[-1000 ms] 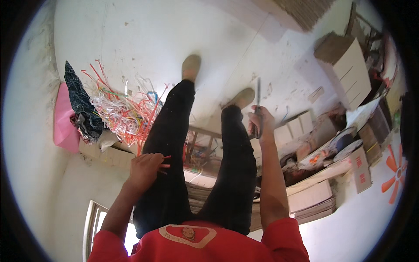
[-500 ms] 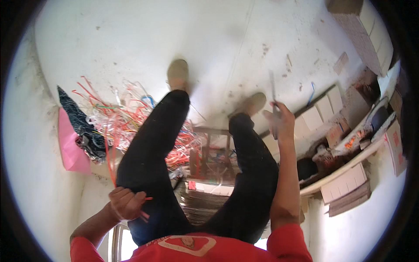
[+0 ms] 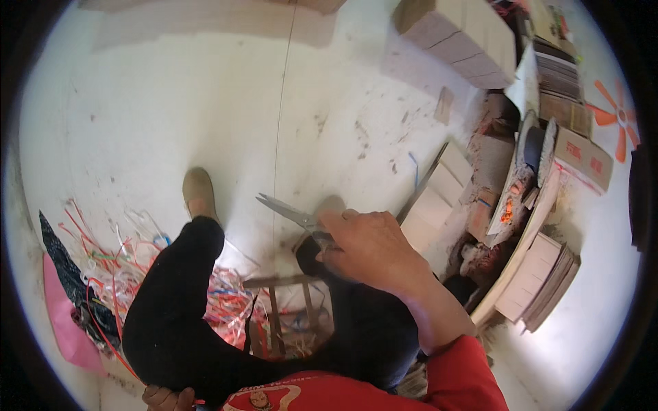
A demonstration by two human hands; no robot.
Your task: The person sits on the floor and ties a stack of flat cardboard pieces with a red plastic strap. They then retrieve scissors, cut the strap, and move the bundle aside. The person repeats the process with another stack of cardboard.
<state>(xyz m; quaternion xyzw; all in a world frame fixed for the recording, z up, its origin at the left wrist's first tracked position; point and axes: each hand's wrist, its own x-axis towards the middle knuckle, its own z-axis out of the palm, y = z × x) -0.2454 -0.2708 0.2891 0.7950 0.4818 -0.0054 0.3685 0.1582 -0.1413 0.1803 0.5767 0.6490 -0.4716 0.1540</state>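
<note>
My right hand (image 3: 373,246) is closed on a pair of scissors (image 3: 293,214), held above my right knee with the slightly parted blades pointing left. At the lower edge my left hand (image 3: 168,399) is closed and partly cut off by the frame. It grips a thin red plastic strip (image 3: 115,318), which rises along my left thigh, and a short red end shows beside the fingers. A tangled heap of red, white and other coloured strips (image 3: 226,291) lies on the floor beside and between my legs.
A wooden frame (image 3: 277,281) stands between my knees. Pink sheet (image 3: 62,322) and black plastic (image 3: 65,264) lie at left. On the right are cardboard stacks (image 3: 439,195), a large carton stack (image 3: 459,41), a curved board (image 3: 517,253) and an orange-bladed fan (image 3: 620,115).
The view has swung to the right. My right hand has come inward over the right knee with the scissors, now turned leftward. My left hand sits lower, still holding the red strip.
</note>
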